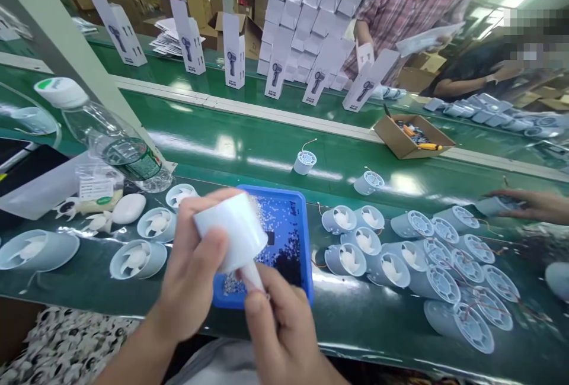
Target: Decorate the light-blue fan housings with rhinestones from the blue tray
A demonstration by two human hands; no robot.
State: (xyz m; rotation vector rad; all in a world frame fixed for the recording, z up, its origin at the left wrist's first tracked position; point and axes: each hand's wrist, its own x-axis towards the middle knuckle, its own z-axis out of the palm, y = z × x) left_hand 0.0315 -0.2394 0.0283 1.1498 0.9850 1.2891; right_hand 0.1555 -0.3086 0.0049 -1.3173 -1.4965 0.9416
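Left hand [189,269] clasps the pale housing [233,231] over the blue tray [307,243], right hand [284,323] pinches the slim white stem [252,277] below it; a skewed push could make either grip slip.

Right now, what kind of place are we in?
Probably a factory assembly line: there are many light-blue fan housings, a blue tray of tiny parts, and printed boxes standing in a row.

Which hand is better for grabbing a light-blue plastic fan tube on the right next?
Probably the right hand: it's nearer those fan tubes, though pinching a slim white piece. The left hand is farther, gripping a pale-blue plastic cylinder.
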